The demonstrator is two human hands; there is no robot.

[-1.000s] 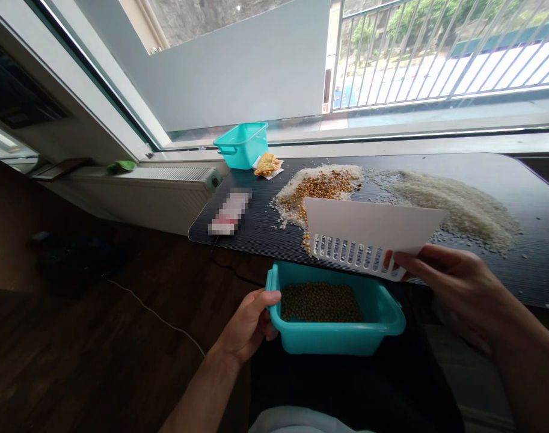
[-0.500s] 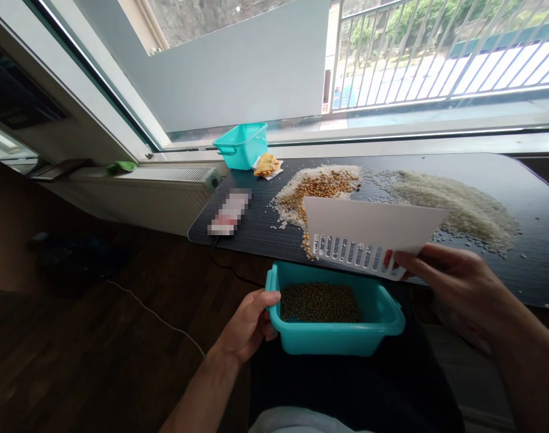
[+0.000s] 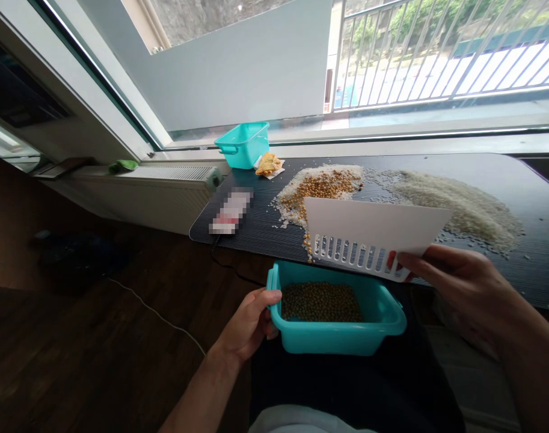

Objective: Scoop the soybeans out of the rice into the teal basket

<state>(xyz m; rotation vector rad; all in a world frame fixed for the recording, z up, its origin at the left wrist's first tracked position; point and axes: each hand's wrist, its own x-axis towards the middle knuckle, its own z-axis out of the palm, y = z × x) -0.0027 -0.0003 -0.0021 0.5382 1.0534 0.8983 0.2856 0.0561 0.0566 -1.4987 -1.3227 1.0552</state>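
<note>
Teal tub point(image 3: 332, 338), five o'clock: containing dark green beans point(image 3: 322, 302); left hand point(image 3: 251, 319) holding its left end, grip narrow on the rim. White slotted sheet point(image 3: 368, 222), between three and four o'clock: right hand point(image 3: 459, 276) pinching its lower right corner, grip narrow. Golden beans point(image 3: 328, 185), two o'clock: lying on table point(image 3: 265, 237) among pale grains. Over the last second, hands are barely shifting; work is seemingly pausing.

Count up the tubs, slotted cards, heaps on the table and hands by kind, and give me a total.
Tubs: 2, far tub and near tub
Slotted card: 1
Heaps: 2, mixed heap and pale heap
Hands: 2, left hand and right hand
Total: 7
</note>
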